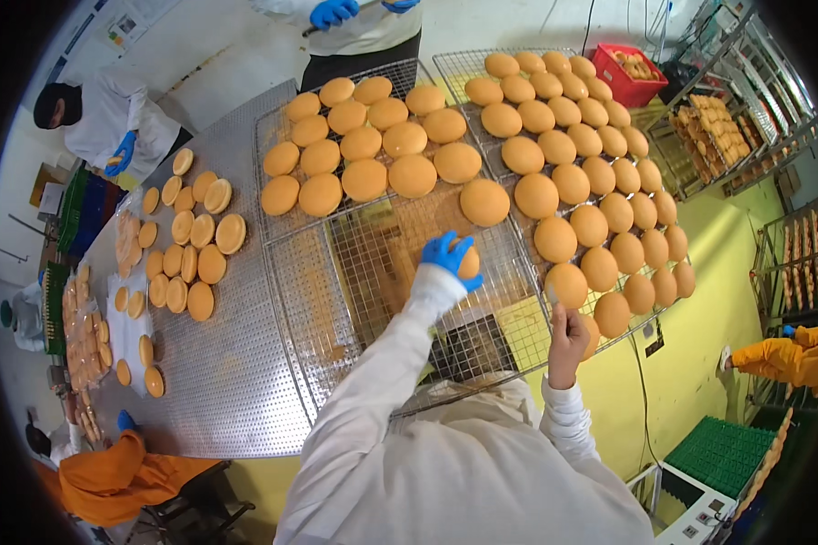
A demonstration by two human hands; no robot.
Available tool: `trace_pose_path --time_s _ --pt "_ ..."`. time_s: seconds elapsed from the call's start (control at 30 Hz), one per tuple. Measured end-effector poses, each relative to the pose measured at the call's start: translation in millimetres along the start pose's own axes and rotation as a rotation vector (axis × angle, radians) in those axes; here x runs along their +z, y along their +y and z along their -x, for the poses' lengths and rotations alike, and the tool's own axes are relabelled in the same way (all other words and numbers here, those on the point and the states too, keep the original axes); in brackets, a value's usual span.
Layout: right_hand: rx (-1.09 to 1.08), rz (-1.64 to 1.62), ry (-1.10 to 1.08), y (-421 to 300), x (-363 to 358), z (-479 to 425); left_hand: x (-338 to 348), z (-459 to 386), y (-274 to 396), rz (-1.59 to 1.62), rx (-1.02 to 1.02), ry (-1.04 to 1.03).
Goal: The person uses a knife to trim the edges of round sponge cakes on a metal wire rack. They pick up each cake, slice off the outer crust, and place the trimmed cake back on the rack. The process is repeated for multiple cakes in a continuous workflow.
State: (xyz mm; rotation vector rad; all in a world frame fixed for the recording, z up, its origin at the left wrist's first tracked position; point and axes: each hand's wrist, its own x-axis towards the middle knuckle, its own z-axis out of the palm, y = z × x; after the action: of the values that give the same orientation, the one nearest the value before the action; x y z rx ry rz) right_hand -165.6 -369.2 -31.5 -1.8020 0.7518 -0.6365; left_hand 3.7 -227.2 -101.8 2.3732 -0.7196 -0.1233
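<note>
My left hand, in a blue glove, grips a round golden bun above the half-filled wire rack before me. My bare right hand is raised at the near edge of the right wire rack, its fingers curled. Its fingertips are at the lower rim of a bun; a pale, thin thing shows there, too unclear to name. Behind this hand another bun is partly hidden. Rows of buns cover the right rack, and more buns lie on the far part of the left one.
A perforated metal table holds loose buns and bagged buns at left. Co-workers stand across the table and at left. A red crate of buns stands at back right, near rack trolleys. A green-topped machine is at lower right.
</note>
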Motion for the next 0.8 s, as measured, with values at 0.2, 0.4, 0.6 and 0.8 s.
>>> trace_pose_path --time_s 0.2,0.4,0.6,0.8 --pt "-0.631 0.341 -0.311 -72.0 41.6 29.8 -99.1 82.7 72.0 2.142 -0.263 0.218" --pt "-0.970 0.324 -0.380 -91.1 38.9 23.7 -131.1 94.9 80.4 2.123 -0.152 0.333" --pt "-0.936 0.251 -0.230 -81.8 54.9 9.6 -123.3 94.9 84.2 2.058 -0.085 0.308" --pt "-0.491 0.633 0.225 -15.0 106.1 -104.9 -147.2 121.5 -9.4 0.394 0.105 0.623"
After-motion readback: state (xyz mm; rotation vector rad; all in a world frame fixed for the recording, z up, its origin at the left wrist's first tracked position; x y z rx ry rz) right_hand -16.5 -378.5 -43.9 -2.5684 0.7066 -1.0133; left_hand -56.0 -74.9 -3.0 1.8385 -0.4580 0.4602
